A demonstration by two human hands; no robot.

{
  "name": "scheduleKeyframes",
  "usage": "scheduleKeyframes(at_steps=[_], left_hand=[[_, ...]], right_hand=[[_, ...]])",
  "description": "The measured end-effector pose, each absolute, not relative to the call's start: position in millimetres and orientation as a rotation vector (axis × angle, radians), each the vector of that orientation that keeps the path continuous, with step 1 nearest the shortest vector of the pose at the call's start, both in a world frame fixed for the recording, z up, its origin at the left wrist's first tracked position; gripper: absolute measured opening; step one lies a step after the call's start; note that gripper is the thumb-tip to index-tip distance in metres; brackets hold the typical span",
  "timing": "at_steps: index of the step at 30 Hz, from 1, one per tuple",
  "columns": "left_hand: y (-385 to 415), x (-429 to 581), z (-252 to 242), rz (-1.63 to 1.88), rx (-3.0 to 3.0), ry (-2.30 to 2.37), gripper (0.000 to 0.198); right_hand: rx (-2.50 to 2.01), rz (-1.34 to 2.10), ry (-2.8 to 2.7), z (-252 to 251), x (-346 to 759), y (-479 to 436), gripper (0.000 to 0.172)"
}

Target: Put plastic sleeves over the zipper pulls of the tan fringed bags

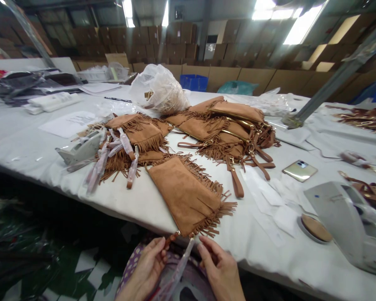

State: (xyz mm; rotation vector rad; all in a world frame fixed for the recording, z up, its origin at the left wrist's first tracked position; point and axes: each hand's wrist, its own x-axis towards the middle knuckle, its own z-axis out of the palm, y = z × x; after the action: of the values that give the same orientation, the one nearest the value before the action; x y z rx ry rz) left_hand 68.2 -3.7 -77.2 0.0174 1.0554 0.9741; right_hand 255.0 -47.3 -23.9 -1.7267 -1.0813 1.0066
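A brown suede fringed pouch (184, 192) lies flat at the table's front edge, one corner toward me. My left hand (152, 261) is closed by that corner, its fingers on a brown strap (172, 238) clipped there. A strap wrapped in clear plastic (180, 267) hangs from the same corner, between my hands. My right hand (217, 263) is curled beside its upper end, thumb and forefinger tips close together; what lies between them is too small to make out. More fringed pouches with plastic-wrapped straps (144, 131) lie behind to the left.
Fringed pouches with bare wrist straps (235, 125) are piled mid-table, near a stuffed plastic bag (159, 88). A tape dispenser (81, 148) stands left; a larger grey one (347, 221) stands right, near a phone (300, 170). A metal post (338, 79) rises at the right.
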Motion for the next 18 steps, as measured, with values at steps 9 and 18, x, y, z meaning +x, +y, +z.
scheduleKeyframes(at_steps=[9,18], left_hand=[[-6,71,-7,0.891,1.1,1.223,0.027],[23,93,2,0.745,1.431,0.966,0.042]], right_hand=[[-1.305,0.483,-1.731,-18,226,-23,0.031],[-1.496,0.864,-1.264,-2,236,-16,0.018]])
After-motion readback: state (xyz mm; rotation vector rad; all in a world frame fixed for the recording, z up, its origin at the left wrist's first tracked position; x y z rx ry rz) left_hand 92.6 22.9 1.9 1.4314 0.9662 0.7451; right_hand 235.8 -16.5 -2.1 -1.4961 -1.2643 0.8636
